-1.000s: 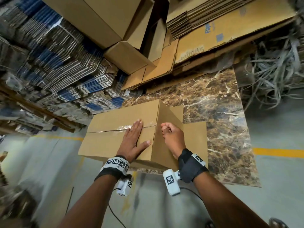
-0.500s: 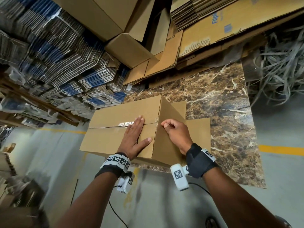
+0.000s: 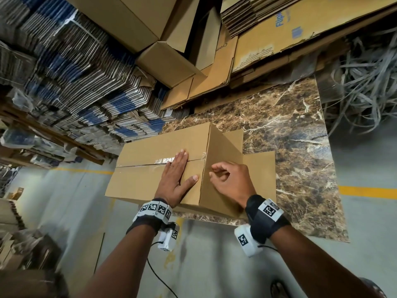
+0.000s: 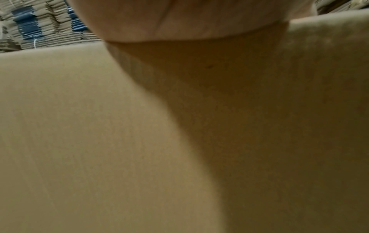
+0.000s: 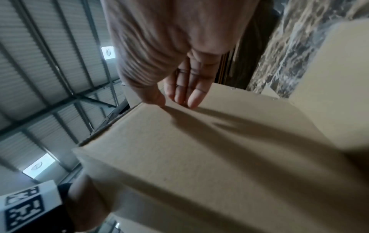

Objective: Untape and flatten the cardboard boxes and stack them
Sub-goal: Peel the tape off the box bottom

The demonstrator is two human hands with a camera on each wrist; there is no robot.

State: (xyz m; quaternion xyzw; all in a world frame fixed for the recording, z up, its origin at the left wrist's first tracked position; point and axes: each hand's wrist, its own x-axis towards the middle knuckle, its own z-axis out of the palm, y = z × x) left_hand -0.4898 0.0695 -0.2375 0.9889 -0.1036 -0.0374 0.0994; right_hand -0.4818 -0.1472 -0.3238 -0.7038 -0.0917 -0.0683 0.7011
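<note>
A brown cardboard box (image 3: 150, 151) lies on a marble slab (image 3: 279, 125), with clear tape (image 3: 163, 161) along its top seam. My left hand (image 3: 180, 166) lies flat on the top, fingers straight over the seam near the right edge. The left wrist view shows only my palm (image 4: 179, 18) on cardboard (image 4: 79, 126). My right hand (image 3: 211, 171) is at the box's right side face, just below the seam's end, thumb and fingers bunched. In the right wrist view its fingertips (image 5: 191, 100) touch the box (image 5: 199, 149) near the top edge. No tape shows between them. Flaps (image 3: 260, 168) lie open on the right.
Tall stacks of flattened cartons (image 3: 75, 82) fill the left. Whole boxes (image 3: 167, 63) and flat sheets (image 3: 300, 22) lean at the back. A tangle of grey strapping (image 3: 365, 82) lies at the right. Concrete floor with a yellow line (image 3: 365, 191) surrounds the slab.
My right hand has drawn back a little from the seam's end along the side face, and its fist has loosened. My left hand still rests on the box top.
</note>
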